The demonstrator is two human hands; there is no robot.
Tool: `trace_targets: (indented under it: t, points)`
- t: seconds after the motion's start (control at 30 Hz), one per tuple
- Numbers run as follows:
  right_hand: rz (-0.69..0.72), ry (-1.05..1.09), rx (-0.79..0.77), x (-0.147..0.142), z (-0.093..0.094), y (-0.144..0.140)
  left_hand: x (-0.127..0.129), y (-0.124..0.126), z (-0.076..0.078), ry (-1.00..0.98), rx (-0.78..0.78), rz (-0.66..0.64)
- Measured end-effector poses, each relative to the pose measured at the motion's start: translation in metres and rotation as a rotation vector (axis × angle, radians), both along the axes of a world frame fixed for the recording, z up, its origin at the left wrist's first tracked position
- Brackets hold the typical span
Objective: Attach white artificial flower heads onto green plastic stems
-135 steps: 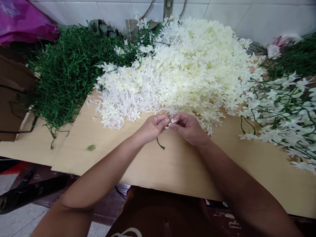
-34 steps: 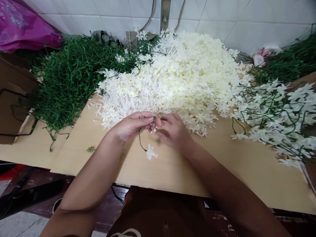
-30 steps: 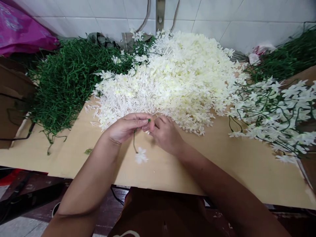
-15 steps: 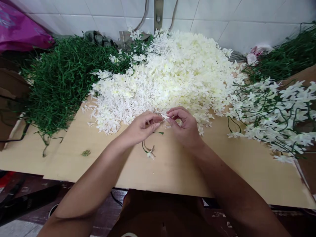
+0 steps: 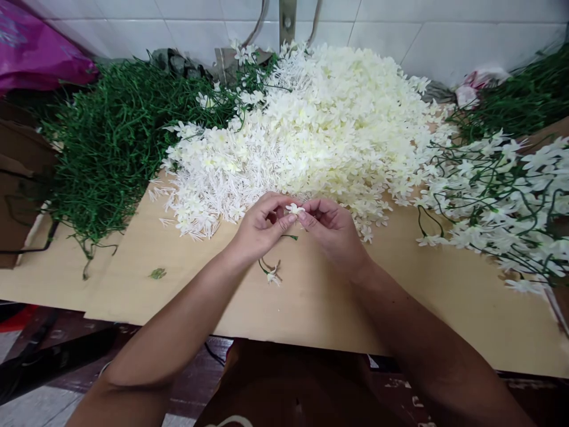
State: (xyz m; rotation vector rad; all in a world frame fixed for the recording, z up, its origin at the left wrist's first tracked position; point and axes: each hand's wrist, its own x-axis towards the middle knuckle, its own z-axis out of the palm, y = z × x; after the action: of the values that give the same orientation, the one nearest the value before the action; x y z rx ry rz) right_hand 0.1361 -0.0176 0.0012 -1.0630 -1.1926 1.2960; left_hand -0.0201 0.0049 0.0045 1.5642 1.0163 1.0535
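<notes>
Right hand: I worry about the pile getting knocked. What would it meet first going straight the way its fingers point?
Probably the left hand; the right hand points left, both pinching the small white plastic flower.

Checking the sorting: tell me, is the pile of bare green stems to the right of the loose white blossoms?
No, the green stems lie left of the loose white blossoms.

On my board (image 5: pixel 400 308), a heap of loose white blossoms (image 5: pixel 329 124), tangled green stems (image 5: pixel 111 142) left, finished sprigs (image 5: pixel 502 196) right, magenta bag (image 5: pixel 35 53) behind
</notes>
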Motion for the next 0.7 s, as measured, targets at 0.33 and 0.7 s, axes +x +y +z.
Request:
trace_targets:
  t: [0.33, 0.7]
  points:
    - [0.159, 0.256, -0.133, 0.009, -0.004, 0.005, -0.002, 0.000, 0.000, -0.348, -0.429, -0.012]
    - [0.217, 0.271, -0.119, 0.009, -0.004, 0.006, -0.003, 0.002, 0.007, -0.459, -0.576, -0.060]
